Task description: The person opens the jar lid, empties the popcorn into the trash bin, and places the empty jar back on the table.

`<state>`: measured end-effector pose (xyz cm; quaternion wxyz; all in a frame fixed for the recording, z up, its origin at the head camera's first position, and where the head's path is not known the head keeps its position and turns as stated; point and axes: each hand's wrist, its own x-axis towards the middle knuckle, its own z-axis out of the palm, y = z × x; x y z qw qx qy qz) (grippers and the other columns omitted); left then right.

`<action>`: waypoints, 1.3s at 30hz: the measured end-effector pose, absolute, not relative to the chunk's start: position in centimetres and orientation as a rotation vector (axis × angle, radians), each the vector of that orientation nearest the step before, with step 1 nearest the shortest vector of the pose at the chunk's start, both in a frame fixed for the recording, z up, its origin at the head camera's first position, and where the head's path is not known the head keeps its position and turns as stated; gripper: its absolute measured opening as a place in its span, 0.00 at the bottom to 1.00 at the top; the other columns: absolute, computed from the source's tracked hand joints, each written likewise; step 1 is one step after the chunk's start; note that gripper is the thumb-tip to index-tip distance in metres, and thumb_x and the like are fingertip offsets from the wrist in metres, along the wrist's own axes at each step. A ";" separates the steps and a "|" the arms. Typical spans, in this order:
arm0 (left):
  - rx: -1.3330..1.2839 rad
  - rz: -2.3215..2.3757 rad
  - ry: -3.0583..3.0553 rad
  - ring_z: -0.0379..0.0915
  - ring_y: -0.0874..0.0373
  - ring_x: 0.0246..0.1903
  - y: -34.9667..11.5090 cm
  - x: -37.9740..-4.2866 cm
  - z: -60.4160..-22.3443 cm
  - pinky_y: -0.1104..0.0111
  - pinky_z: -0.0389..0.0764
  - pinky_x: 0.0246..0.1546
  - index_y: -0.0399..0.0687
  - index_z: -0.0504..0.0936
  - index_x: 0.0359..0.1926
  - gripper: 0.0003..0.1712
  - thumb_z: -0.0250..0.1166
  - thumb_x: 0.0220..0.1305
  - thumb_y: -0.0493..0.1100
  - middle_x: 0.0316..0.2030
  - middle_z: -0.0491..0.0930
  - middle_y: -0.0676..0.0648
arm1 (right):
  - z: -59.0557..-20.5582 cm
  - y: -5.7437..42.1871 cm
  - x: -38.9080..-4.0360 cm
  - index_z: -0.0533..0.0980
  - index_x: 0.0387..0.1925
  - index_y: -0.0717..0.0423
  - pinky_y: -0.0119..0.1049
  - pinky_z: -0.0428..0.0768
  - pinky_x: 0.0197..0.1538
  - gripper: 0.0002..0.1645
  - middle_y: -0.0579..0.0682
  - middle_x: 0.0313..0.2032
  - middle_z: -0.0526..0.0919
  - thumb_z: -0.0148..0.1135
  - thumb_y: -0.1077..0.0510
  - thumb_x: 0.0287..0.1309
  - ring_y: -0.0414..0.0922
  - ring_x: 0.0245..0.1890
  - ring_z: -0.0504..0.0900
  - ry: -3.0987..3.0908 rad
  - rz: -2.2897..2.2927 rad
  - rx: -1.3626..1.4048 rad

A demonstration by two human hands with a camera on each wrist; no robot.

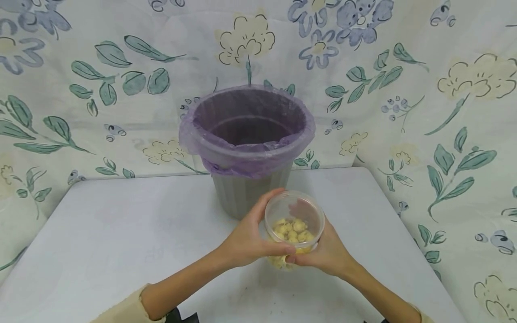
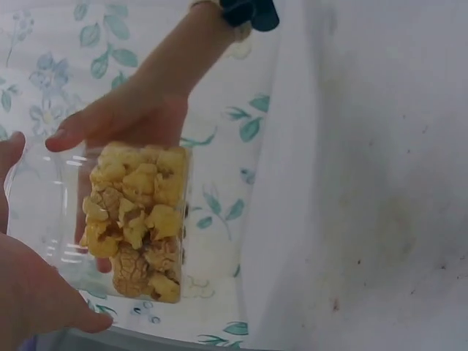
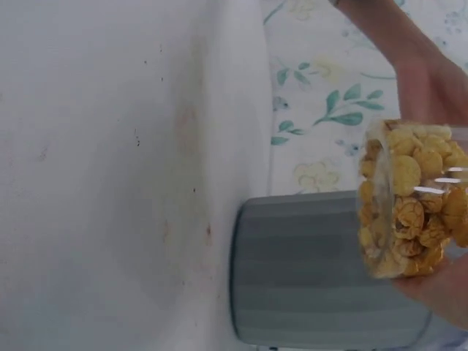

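Floral cloth [image 1: 250, 40] screens this white table [image 1: 137, 229] nook.

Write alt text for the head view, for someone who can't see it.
Both hands hold a clear jar of popcorn above a white table. Behind it stands a grey bin with a purple liner, against floral fabric.

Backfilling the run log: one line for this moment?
left hand: holds jar; right hand: holds jar; popcorn: inside jar; jar: above table; bin: upright
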<state>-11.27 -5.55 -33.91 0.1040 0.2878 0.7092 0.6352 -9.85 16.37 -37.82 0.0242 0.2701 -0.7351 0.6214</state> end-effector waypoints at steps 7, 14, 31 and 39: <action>0.864 1.819 2.061 0.49 0.50 0.73 -5.8 -11.4 -33.8 0.41 0.50 0.68 0.51 0.46 0.79 0.69 0.83 0.45 0.50 0.75 0.55 0.51 | -38.0 16.4 -9.8 0.59 0.72 0.54 0.39 0.73 0.62 0.61 0.57 0.64 0.70 0.84 0.59 0.37 0.59 0.62 0.69 -2.265 1.963 0.843; 1.094 1.806 1.725 0.42 0.53 0.75 -7.3 -13.9 -33.3 0.47 0.47 0.71 0.43 0.43 0.78 0.66 0.80 0.51 0.48 0.77 0.49 0.44 | -37.7 16.3 -9.3 0.58 0.73 0.54 0.39 0.72 0.63 0.63 0.61 0.65 0.69 0.85 0.54 0.37 0.55 0.63 0.70 -2.271 2.017 0.882; 1.078 1.693 1.942 0.60 0.50 0.68 -7.1 -13.4 -33.4 0.46 0.59 0.66 0.48 0.56 0.77 0.58 0.80 0.50 0.44 0.70 0.63 0.51 | -37.8 16.2 -9.3 0.59 0.72 0.52 0.40 0.72 0.62 0.63 0.56 0.64 0.70 0.85 0.55 0.36 0.58 0.62 0.70 -2.280 1.958 0.867; 0.857 1.804 2.139 0.58 0.46 0.69 -5.8 -11.2 -33.5 0.42 0.55 0.66 0.50 0.54 0.77 0.59 0.80 0.49 0.41 0.71 0.62 0.51 | -38.3 16.5 -9.7 0.59 0.71 0.56 0.38 0.72 0.62 0.61 0.58 0.64 0.71 0.84 0.58 0.36 0.57 0.61 0.71 -2.293 1.900 0.804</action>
